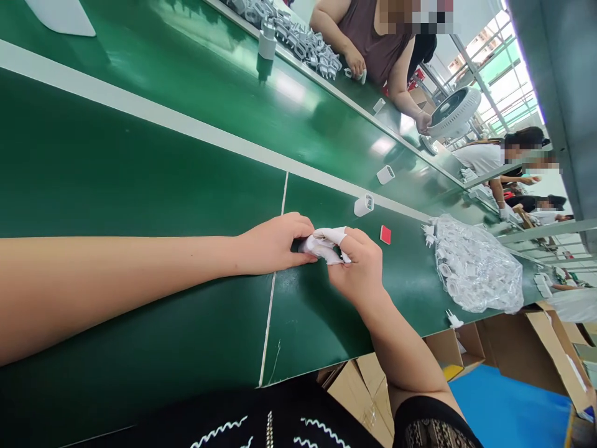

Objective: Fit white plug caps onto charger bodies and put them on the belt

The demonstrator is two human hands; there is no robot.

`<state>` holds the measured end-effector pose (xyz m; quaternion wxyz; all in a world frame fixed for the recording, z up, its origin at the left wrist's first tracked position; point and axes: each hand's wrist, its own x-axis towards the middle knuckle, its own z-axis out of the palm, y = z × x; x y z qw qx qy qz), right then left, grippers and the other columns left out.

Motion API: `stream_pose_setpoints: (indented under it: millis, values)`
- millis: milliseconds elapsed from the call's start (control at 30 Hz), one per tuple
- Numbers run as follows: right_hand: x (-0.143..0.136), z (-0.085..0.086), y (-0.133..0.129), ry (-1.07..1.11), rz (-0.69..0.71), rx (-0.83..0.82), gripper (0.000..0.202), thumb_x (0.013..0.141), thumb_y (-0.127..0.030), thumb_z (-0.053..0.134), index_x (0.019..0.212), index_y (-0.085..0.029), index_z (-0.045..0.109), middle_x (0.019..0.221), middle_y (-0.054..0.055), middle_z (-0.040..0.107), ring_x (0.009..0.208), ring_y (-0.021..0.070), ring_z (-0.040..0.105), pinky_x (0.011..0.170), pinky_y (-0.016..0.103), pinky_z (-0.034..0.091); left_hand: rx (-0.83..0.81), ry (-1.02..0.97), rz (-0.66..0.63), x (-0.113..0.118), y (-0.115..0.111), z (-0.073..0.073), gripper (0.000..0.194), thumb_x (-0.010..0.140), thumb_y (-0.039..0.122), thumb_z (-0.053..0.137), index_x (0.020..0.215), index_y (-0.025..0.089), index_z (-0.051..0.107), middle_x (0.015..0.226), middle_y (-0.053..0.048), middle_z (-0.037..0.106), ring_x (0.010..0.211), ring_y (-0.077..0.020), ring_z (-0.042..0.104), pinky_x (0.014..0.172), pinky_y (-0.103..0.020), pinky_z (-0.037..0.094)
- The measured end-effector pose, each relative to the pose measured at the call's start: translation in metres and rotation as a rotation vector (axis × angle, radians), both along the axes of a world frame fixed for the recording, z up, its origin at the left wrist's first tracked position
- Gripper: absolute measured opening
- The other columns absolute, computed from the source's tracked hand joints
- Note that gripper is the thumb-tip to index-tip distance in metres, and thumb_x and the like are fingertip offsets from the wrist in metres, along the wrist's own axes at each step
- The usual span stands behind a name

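My left hand [282,242] reaches in from the left, its thumb and fingers closed on a small white plastic piece [306,246]. From the other side, my right hand [360,258] meets it with thumb and forefinger wrapped in white coverings, pinching at the same piece. Fingers hide most of the piece, so its exact kind does not show. Just beyond my right hand stands a white charger housing [361,206] with an open end. A small red block [385,234] lies to the right of it on the green work surface [186,193].
Another white housing [385,175] sits past the pale strip [209,142]. A clear bag of white parts [478,264] lies at right, near a loose plug [453,319]. Across the line, a co-worker [382,46] holds a fan [454,111] beside heaped plugs [303,40]. Cardboard boxes [513,354] stand below.
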<state>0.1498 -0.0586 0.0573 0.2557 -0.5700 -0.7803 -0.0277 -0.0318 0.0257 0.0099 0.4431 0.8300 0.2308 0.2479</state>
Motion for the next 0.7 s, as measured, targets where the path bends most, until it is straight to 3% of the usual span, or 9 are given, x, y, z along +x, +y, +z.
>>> stream_pose_setpoints:
  millis: [200, 500, 700]
  values:
    - [0.001, 0.005, 0.001, -0.045, -0.024, -0.065, 0.022, 0.082, -0.015, 0.062, 0.093, -0.027, 0.077, 0.069, 0.001, 0.062, 0.062, 0.0163, 0.051, 0.056, 0.029, 0.035, -0.009, 0.014, 0.01, 0.001, -0.002, 0.001, 0.036, 0.085, 0.054, 0.06, 0.092, 0.021, 0.071, 0.098, -0.006, 0.067, 0.097, -0.0268, 0.059, 0.082, -0.038, 0.049]
    - [-0.007, 0.009, 0.001, 0.064, -0.096, -0.145, 0.031, 0.072, -0.011, 0.062, 0.093, -0.029, 0.077, 0.074, 0.0, 0.068, 0.067, 0.0176, 0.059, 0.058, 0.029, 0.039, -0.008, 0.025, 0.026, 0.001, -0.004, 0.001, 0.033, 0.085, 0.052, 0.061, 0.092, 0.021, 0.072, 0.097, -0.006, 0.067, 0.095, -0.0271, 0.06, 0.08, -0.038, 0.048]
    - [-0.009, 0.004, -0.003, -0.051, -0.128, -0.037, 0.024, 0.072, -0.012, 0.061, 0.083, -0.027, 0.076, 0.065, 0.0, 0.062, 0.06, 0.016, 0.052, 0.053, 0.029, 0.033, 0.006, 0.002, 0.041, 0.0, -0.007, -0.001, 0.036, 0.086, 0.055, 0.059, 0.09, 0.021, 0.07, 0.1, -0.007, 0.067, 0.095, -0.0277, 0.06, 0.082, -0.039, 0.05]
